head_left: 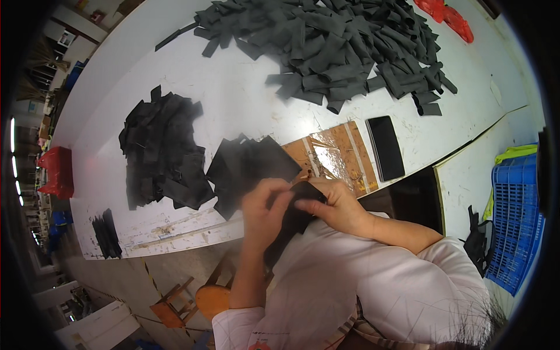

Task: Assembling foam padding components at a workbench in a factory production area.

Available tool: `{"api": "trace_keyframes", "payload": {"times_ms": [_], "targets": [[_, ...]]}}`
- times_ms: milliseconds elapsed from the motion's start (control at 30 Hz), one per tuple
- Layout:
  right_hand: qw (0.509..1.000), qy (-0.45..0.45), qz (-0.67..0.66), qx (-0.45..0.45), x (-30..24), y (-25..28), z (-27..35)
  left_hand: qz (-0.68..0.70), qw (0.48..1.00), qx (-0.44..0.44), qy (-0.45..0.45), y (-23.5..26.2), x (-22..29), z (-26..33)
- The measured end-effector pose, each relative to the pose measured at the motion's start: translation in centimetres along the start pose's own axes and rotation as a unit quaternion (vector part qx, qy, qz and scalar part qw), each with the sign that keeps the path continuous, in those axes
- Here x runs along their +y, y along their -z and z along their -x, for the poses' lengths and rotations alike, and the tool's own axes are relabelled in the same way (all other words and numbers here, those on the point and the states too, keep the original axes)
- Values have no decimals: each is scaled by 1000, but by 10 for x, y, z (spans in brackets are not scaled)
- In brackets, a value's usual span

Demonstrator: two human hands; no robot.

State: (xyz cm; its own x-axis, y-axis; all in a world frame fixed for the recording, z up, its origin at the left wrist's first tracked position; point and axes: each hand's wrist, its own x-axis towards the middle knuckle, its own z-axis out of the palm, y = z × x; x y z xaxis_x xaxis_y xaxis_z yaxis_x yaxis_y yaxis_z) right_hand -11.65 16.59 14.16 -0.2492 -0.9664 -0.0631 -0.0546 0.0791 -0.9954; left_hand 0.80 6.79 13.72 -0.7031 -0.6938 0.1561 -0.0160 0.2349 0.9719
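**Two hands on a black cloth piece at the table edge**

Black cloth piece [291, 224] held up in front of the person's white shirt [373, 268], just off the near edge of the table [245, 105]; its lower end hangs slantwise beside the left forearm. Right hand [339, 204]: thumb pressed flat on the cloth, fingers behind it, clamped. Left hand [265, 207]: thumb and forefinger tips together at the cloth's left edge, a pinch; remaining fingers curled, details soft.

Just beyond the left hand, a small black stack [248, 163], pieces overlapping at angles. Further left, a taller, ragged stack [160, 151]; at the table's left corner, a narrow row of dark strips [106, 233]. Far side: a broad, loose heap of dark grey strips [332, 46], a red plastic bag [449, 16] near its right end.

Beyond the right hand, a brown board [356, 149] with shiny clear film; right of it, a phone [385, 149], screen dark. Far right, a blue crate [513, 216]. Below left, a wooden stool [213, 300] on the floor.
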Motion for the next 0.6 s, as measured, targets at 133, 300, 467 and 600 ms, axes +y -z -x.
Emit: {"api": "trace_keyframes", "payload": {"times_ms": [133,300,467,600], "targets": [[990,48,105,86,-2,5,1,-4,990,132,49,-22,-2,7],[944,115,283,123,9,14,10,90,976,159,117,-35,10,25],[911,196,334,143,17,16,10,186,961,88,187,-35,20,25],[866,220,429,131,22,16,12,227,927,90,285,-35,22,20]]}}
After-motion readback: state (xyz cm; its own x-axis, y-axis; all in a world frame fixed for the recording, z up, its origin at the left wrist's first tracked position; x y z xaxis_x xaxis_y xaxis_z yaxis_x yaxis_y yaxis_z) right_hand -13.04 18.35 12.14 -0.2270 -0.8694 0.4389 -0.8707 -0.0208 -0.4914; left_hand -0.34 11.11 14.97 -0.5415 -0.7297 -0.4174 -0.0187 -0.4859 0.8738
